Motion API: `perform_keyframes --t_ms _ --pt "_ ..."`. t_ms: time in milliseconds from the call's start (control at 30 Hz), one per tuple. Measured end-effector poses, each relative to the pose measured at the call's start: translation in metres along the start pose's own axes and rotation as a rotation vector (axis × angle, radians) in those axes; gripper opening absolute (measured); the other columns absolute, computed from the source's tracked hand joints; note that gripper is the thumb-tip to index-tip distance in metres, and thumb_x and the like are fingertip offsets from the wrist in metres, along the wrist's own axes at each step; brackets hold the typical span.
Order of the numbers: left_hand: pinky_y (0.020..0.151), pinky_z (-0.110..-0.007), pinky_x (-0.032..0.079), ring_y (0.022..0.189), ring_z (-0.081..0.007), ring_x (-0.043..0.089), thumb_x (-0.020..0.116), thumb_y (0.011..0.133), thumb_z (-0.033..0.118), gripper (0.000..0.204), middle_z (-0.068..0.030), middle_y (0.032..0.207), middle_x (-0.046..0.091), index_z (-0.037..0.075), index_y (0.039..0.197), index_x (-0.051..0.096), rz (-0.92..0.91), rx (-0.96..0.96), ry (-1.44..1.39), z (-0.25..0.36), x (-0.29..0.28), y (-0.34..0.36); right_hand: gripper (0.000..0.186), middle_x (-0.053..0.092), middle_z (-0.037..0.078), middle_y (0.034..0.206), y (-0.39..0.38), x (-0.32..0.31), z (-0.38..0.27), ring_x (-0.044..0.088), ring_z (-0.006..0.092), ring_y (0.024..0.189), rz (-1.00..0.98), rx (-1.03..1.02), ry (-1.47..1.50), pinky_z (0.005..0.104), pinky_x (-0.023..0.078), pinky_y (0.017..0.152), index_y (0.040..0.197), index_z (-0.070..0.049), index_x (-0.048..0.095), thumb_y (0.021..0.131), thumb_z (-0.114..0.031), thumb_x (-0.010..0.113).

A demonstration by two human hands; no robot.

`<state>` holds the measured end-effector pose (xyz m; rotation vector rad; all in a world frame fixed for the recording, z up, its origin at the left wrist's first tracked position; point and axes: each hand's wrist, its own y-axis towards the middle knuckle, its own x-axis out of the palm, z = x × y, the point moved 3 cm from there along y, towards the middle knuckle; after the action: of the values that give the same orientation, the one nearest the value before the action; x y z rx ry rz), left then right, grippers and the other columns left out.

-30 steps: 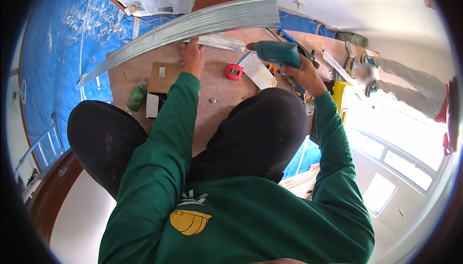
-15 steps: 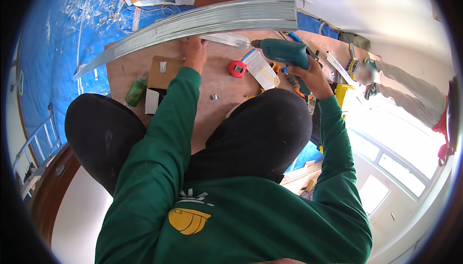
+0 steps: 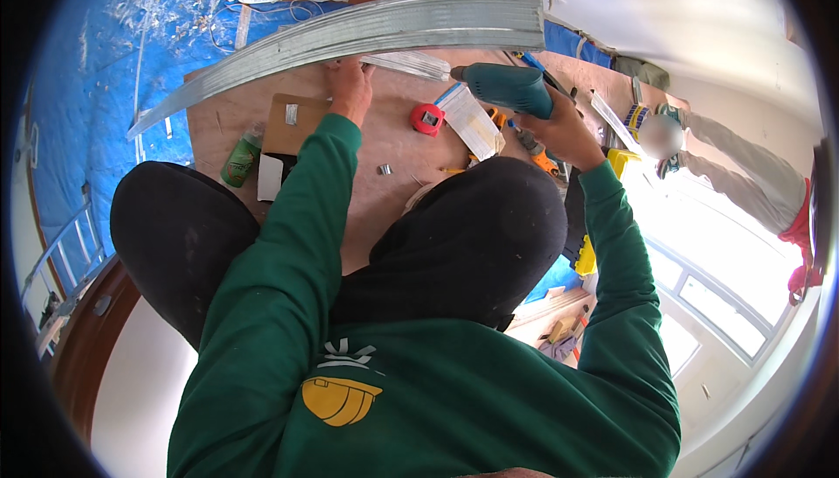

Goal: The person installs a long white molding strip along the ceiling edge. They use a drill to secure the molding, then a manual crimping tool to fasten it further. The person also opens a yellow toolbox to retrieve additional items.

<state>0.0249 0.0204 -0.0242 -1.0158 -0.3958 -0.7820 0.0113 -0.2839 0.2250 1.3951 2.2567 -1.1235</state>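
Observation:
My left hand [image 3: 348, 92] grips a pale, grooved metal piece [image 3: 408, 64] beneath a long, bent galvanized metal strip [image 3: 393, 24] that crosses the upper middle; how it holds the two is partly hidden. My right hand [image 3: 561, 128] is closed round a teal power drill [image 3: 502, 87], its nose pointing left at the right end of the shorter piece; whether they touch I cannot tell. Below lie a red tape measure [image 3: 426, 118], a paper pad [image 3: 470, 124], a cardboard box [image 3: 287, 133], a green bottle [image 3: 239, 161] and a small metal bit [image 3: 384, 169] on the wooden board [image 3: 376, 216].
My bent knees flank the board's near part. Another person's grey-trousered legs [image 3: 734, 159] are at the right, near yellow cases [image 3: 622, 162]. Hand tools [image 3: 542, 162] lie behind my right hand. Blue sheeting [image 3: 96, 102] and a metal ladder [image 3: 65, 251] are at the left.
The long strip has shifted right and slightly up in the picture over the last second. My right hand and the drill have moved a little right, the drill's nose now slightly higher.

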Motion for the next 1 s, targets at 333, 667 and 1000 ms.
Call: perform_keyframes --t_ms 333,667,1000 --pt "0.113 -0.06 0.045 0.127 -0.0252 0.061 0.075 0.094 0.001 0.044 -0.0042 0.136 0.063 0.016 0.131 0.058 -0.055 -0.007 -0.002 -0.008 -0.012 0.01 0.051 0.075 0.024 0.114 0.004 0.004 -0.023 0.073 0.0386 0.107 0.023 -0.11 -0.247 0.0443 0.055 0.096 0.13 0.001 0.062 0.086 -0.015 0.082" --pt "0.114 -0.059 0.043 0.128 -0.0257 0.06 0.074 0.095 0.002 0.047 -0.0037 0.137 0.063 0.018 0.135 0.057 -0.017 -0.042 0.008 -0.005 -0.006 0.004 0.047 0.074 0.024 0.117 0.006 0.004 -0.035 0.072 0.037 0.11 -0.027 -0.08 -0.27 0.0451 0.053 0.098 0.128 0.001 0.064 0.086 -0.014 0.08" --pt "0.117 -0.062 0.042 0.134 -0.0303 0.058 0.069 0.094 -0.006 0.065 -0.0091 0.148 0.055 0.019 0.149 0.044 -0.021 -0.014 0.004 -0.003 -0.006 0.005 0.047 0.074 0.024 0.114 0.006 0.003 -0.033 0.072 0.0394 0.11 -0.056 -0.064 -0.258 0.0467 0.053 0.097 0.128 -0.002 0.063 0.085 -0.013 0.08"
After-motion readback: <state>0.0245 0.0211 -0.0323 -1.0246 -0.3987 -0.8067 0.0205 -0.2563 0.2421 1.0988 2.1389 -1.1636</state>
